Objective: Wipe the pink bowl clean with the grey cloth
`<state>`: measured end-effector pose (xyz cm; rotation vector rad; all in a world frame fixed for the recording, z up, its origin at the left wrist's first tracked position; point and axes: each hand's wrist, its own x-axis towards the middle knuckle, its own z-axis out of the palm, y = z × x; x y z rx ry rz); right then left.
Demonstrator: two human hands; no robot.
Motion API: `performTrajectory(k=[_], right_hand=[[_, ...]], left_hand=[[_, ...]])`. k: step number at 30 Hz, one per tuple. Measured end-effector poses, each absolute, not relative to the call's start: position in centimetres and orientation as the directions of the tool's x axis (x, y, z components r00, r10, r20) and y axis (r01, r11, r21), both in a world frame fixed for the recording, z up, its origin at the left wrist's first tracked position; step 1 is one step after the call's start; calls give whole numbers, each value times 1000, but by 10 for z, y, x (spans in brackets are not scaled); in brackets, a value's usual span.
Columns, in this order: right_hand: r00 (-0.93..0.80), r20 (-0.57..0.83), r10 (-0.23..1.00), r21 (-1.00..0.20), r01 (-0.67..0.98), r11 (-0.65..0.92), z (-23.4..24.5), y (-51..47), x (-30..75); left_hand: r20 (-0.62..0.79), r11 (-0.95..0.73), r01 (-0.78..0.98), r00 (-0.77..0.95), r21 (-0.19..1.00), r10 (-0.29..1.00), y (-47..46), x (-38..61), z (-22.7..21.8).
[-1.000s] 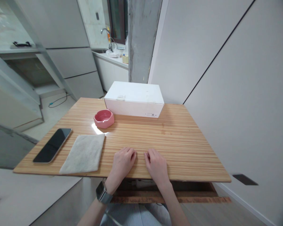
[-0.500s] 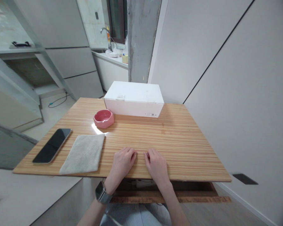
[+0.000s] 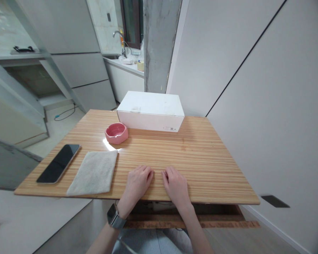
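My left hand (image 3: pixel 137 184) and my right hand (image 3: pixel 175 185) rest palm down side by side near the front edge of the wooden table (image 3: pixel 201 158). Their fingers are loosely curled against the tabletop and nothing is in them. A smartwatch (image 3: pixel 114 217) sits on my left wrist. Just left of my left hand lies a folded grey cloth (image 3: pixel 94 172). Farther left a dark phone (image 3: pixel 58 163) lies face up. A pink ceramic bowl (image 3: pixel 116 133) stands behind the cloth. At the table's far edge sits a closed white box (image 3: pixel 151 110).
A white wall (image 3: pixel 267 106) runs along the table's right side. A concrete pillar (image 3: pixel 160 42) rises behind the box. Grey cabinets (image 3: pixel 76 53) and a counter with a tap (image 3: pixel 119 38) lie beyond on the left. An open drawer (image 3: pixel 190 217) shows under the table.
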<state>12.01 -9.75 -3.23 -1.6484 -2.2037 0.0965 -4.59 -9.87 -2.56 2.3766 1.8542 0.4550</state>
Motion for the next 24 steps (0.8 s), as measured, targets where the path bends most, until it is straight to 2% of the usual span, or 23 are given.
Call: performTrajectory(k=[10, 24], right_hand=[[-276, 207, 939, -218, 922, 319, -29, -97, 121], [-250, 211, 945, -158, 945, 286, -31, -98, 117]], left_hand=[[159, -269, 937, 238, 224, 958, -98, -46, -27], [153, -263, 951, 239, 164, 959, -98, -43, -30]])
